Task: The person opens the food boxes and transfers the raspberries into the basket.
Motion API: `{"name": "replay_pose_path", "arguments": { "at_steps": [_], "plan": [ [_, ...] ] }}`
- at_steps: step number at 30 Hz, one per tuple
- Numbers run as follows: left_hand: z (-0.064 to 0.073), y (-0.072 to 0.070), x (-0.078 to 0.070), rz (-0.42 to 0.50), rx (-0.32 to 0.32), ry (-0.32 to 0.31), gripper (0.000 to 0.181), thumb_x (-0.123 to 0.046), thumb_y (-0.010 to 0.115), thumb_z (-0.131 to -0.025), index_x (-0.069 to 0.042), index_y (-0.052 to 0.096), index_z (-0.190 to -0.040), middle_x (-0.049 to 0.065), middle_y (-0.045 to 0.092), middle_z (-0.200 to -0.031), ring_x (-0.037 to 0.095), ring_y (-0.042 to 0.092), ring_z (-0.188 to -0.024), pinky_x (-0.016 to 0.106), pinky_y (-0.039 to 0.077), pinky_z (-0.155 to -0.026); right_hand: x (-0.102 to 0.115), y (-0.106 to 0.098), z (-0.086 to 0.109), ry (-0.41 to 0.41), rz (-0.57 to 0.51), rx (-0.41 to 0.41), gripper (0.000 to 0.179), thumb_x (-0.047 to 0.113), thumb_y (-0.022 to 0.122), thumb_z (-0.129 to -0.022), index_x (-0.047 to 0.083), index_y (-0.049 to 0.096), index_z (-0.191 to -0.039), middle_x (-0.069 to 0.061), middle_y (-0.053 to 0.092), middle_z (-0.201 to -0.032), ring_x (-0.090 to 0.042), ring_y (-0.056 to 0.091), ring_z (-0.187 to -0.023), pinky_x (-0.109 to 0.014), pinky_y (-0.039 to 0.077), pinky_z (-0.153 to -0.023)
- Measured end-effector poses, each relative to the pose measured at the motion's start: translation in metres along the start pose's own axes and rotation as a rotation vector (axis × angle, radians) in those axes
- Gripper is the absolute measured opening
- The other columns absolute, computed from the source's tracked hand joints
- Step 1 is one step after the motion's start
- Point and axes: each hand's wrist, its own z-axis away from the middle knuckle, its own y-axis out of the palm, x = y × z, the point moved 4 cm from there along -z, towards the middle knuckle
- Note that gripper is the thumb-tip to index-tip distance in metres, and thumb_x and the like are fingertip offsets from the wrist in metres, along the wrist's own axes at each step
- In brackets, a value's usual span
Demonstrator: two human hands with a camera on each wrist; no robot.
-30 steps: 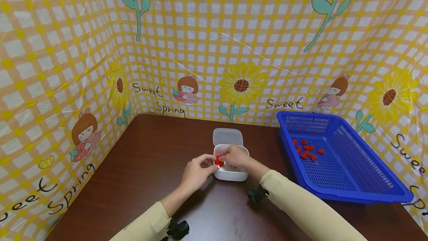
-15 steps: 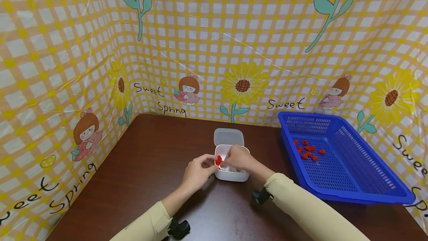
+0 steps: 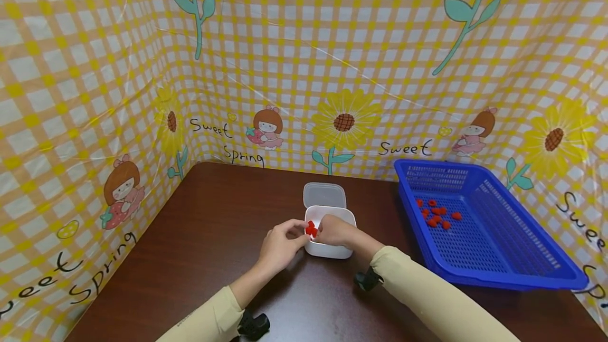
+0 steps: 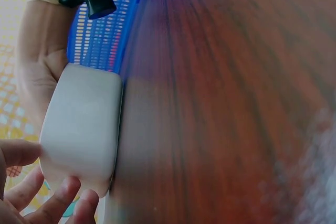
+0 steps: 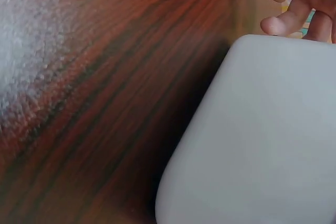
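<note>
A small white lidded box (image 3: 329,251) stands on the dark table, its translucent lid (image 3: 325,195) folded back. Inside, at the left end, lie a few red raspberry-like pieces (image 3: 311,229). My left hand (image 3: 278,246) is at the box's left end, thumb and fingers spread and loosely bent; in the left wrist view, fingertips (image 4: 68,184) touch or nearly touch the wall. My right hand (image 3: 336,231) reaches into the box with bent fingers, tips beside the red pieces; whether they pinch one is hidden. The box wall (image 5: 257,129) fills much of the right wrist view.
To the right stands a blue perforated plastic basket (image 3: 494,277) with several more red raspberry-like pieces (image 3: 436,215) at its left side. A checked cloth (image 3: 290,78) with sunflowers hangs around the back and sides of the brown wooden table (image 3: 228,205).
My right hand has sunk lower in the box and shifted slightly; more of the red pieces beside its fingertips shows than half a second ago. The left hand has stayed at the box's left end.
</note>
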Motion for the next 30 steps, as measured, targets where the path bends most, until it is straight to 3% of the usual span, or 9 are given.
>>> {"name": "replay_pose_path", "arguments": {
  "at_steps": [4,11,23,30],
  "plan": [
    [0.0004,-0.0006,0.0004,0.009,0.003,-0.009,0.024,-0.024,0.074,-0.088,-0.019,0.075,-0.111,-0.008,0.071,-0.087,0.009,0.066,-0.078,0.03,0.048,-0.066,0.0002,-0.0003,0.0002,0.044,-0.014,-0.046,0.045,0.018,0.076,-0.081,0.016,0.045,-0.048,0.01,0.028,-0.048,-0.008,0.027,-0.05,-0.022,0.019,-0.047],
    [-0.0008,0.0,0.0007,0.017,0.003,-0.01,0.023,-0.025,0.075,-0.088,-0.019,0.075,-0.111,-0.008,0.072,-0.088,0.01,0.067,-0.081,0.031,0.048,-0.067,-0.0011,-0.0017,-0.0015,0.098,0.089,-0.137,0.039,0.021,0.081,-0.074,0.014,0.052,-0.051,0.007,0.036,-0.049,-0.01,0.034,-0.05,-0.023,0.025,-0.048],
    [0.0005,0.0,0.0004,0.006,-0.001,-0.022,0.022,-0.025,0.074,-0.088,-0.021,0.075,-0.11,-0.01,0.071,-0.087,0.009,0.067,-0.082,0.031,0.048,-0.067,-0.0031,-0.0045,-0.0015,0.121,0.159,-0.221,0.027,0.013,0.074,-0.077,0.009,0.06,-0.054,0.004,0.046,-0.052,-0.013,0.04,-0.052,-0.025,0.03,-0.05],
    [-0.0014,0.0,0.0006,0.002,-0.005,-0.023,0.02,-0.024,0.074,-0.089,-0.021,0.075,-0.109,-0.01,0.072,-0.087,0.01,0.066,-0.081,0.031,0.048,-0.066,-0.0063,-0.0058,-0.0046,0.128,0.099,-0.239,0.035,0.013,0.073,-0.082,0.007,0.058,-0.05,0.004,0.04,-0.047,-0.014,0.036,-0.049,-0.024,0.028,-0.046]
  ]
}}
